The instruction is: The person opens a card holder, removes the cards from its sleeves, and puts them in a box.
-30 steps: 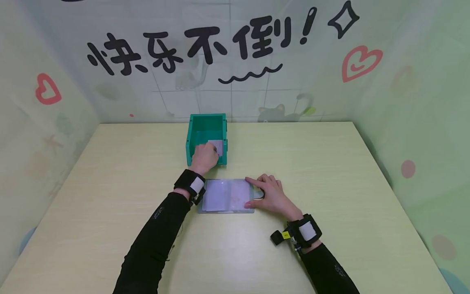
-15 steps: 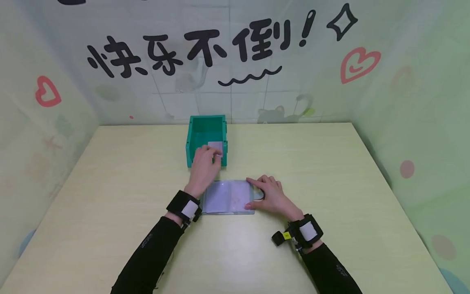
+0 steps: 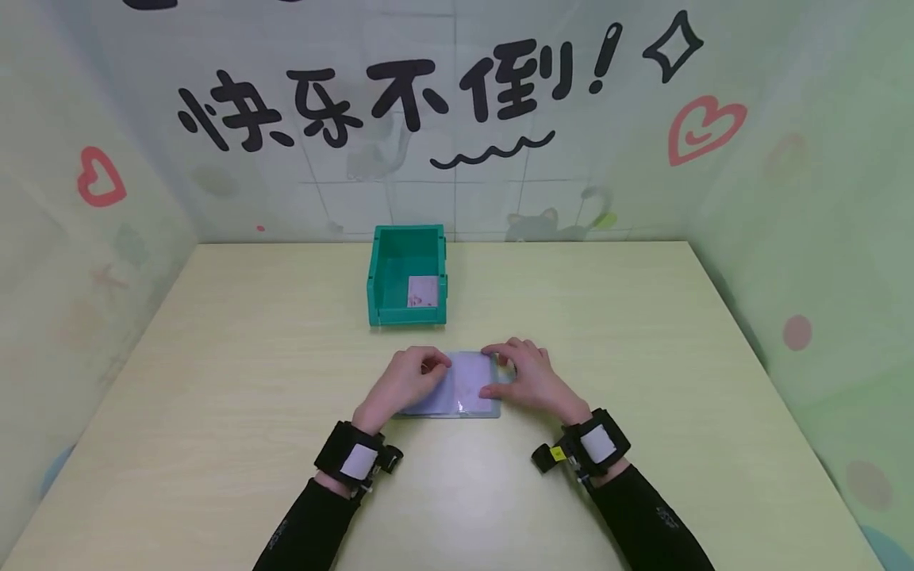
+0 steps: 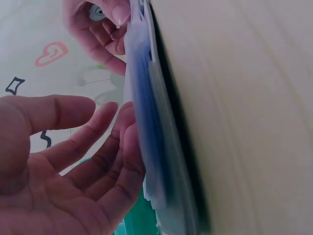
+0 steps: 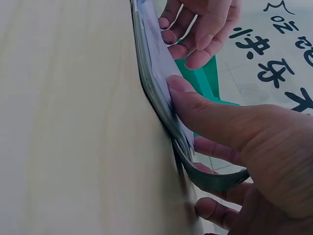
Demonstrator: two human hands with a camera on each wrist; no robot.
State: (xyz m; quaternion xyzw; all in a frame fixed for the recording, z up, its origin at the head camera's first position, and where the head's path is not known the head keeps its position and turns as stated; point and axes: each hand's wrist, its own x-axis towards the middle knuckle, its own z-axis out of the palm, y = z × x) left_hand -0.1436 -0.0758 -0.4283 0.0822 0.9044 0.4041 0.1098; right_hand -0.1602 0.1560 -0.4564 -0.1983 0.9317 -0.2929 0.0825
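A small card album (image 3: 470, 388) lies open on the table, with lilac contents behind clear sleeves. My left hand (image 3: 408, 382) is over its left page, fingers touching the sleeves; in the left wrist view the thumb stands apart, with nothing between it and the fingers. At the album's right edge is my right hand (image 3: 534, 385), thumb and index finger spread and pressing on the page. A grey-green strap (image 5: 215, 180) curves out from the cover beside the right fingers, and a round metal snap (image 4: 97, 12) shows behind that hand.
Behind the album stands a green open-topped bin (image 3: 407, 316). One lilac card (image 3: 423, 291) is in its front right part. The pale wooden table (image 3: 236, 357) meets printed fabric walls at the back and sides.
My left hand has come back from the bin to the album's left page. The lilac card in the bin is now fully uncovered. The right hand has kept its place.
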